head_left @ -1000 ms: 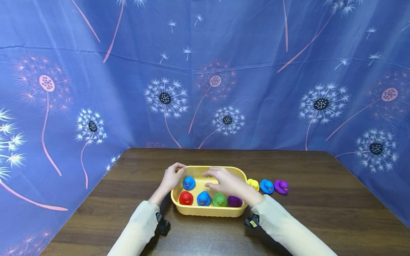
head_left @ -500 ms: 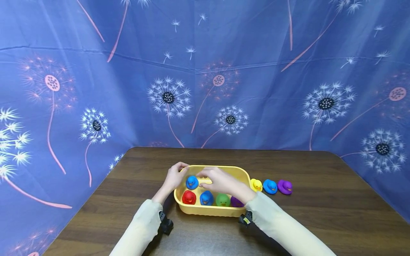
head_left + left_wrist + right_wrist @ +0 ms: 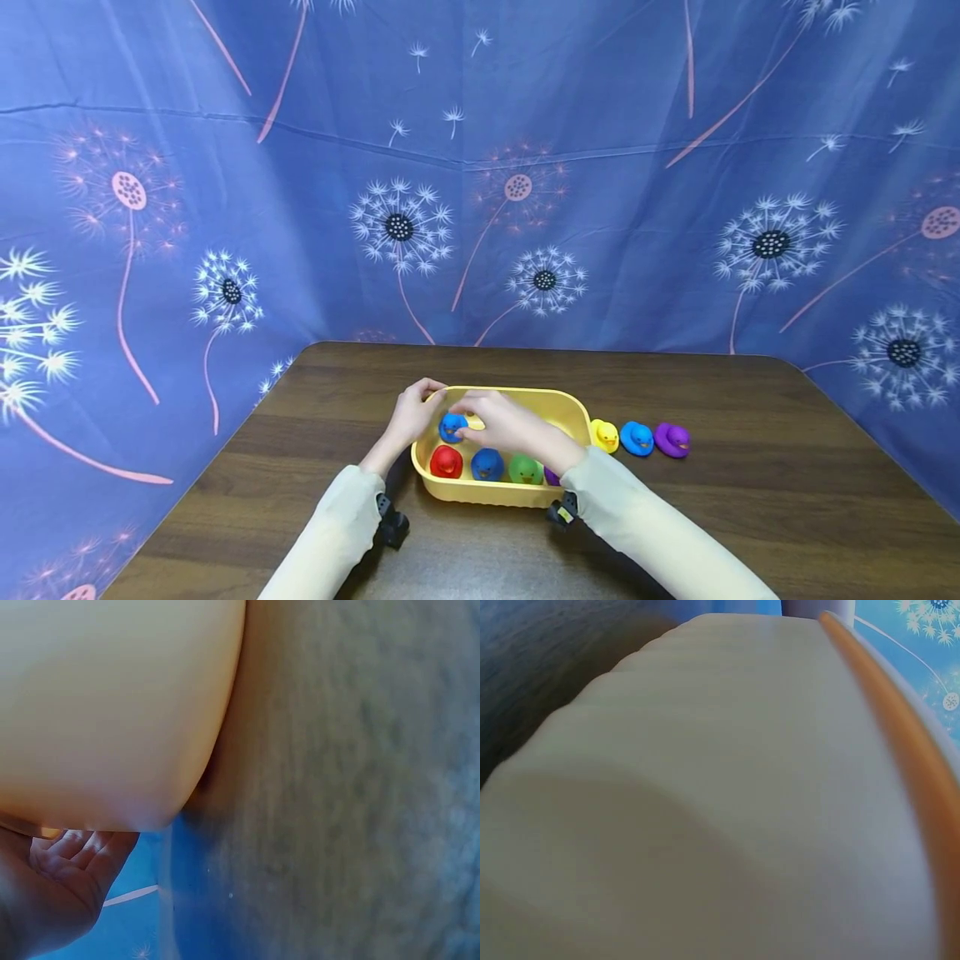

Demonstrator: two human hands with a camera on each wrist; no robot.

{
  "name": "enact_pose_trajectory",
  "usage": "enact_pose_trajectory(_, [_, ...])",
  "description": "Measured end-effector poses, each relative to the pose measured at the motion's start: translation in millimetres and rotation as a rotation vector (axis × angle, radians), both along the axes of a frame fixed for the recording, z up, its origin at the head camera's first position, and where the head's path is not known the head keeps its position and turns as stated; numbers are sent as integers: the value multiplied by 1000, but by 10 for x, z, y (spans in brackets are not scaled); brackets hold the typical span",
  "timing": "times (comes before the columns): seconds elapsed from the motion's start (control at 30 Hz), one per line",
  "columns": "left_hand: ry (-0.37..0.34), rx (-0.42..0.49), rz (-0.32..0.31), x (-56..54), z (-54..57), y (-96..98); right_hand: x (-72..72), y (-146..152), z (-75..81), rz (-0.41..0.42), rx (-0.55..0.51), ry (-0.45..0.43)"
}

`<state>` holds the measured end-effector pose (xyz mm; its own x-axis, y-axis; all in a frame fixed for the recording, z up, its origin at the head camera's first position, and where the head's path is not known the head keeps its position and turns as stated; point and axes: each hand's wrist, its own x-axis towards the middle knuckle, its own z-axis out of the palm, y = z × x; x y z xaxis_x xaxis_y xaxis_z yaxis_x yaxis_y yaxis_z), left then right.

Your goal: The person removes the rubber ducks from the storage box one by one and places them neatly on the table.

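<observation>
A yellow plastic tub (image 3: 495, 493) stands on the table, its outer wall filling much of both wrist views. My left hand (image 3: 411, 412) grips its back left corner; the left wrist view shows the fingers (image 3: 105, 862) behind the wall. Inside the tub, my right hand (image 3: 506, 423) has its thumb and fingers around a blue rubber duck (image 3: 450, 428) at the back left. Along the tub's front sit a red duck (image 3: 446, 462), a second blue duck (image 3: 487, 465), a green duck (image 3: 526, 469) and a purple duck (image 3: 552, 477), partly hidden by my right wrist.
Right of the tub, a yellow duck (image 3: 604, 436), a blue duck (image 3: 637, 438) and a purple duck (image 3: 672, 440) stand in a row on the brown wooden table (image 3: 750, 467). A blue cloth (image 3: 637, 208) with dandelion prints hangs behind the table.
My right hand has moved left across the tub to the blue duck at the back left. The left hand stays at the corner. The whole view has shifted slightly.
</observation>
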<state>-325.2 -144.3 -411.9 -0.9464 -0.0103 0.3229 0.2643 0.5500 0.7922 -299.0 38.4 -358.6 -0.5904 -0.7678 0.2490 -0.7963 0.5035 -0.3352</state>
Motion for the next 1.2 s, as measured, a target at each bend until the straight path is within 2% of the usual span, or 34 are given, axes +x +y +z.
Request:
enact_pose_trajectory(0.67, [16,2,0,17,28,20,-79,-193,-17,-56,44,47])
enact_pose_trajectory(0.9, [19,9,2,14,21,24,-103,-217,-18,-118,56,5])
enact_pose_trajectory(1.2, [16,-2,2,3,12,20,-133,-250,-89,-144,126,-13])
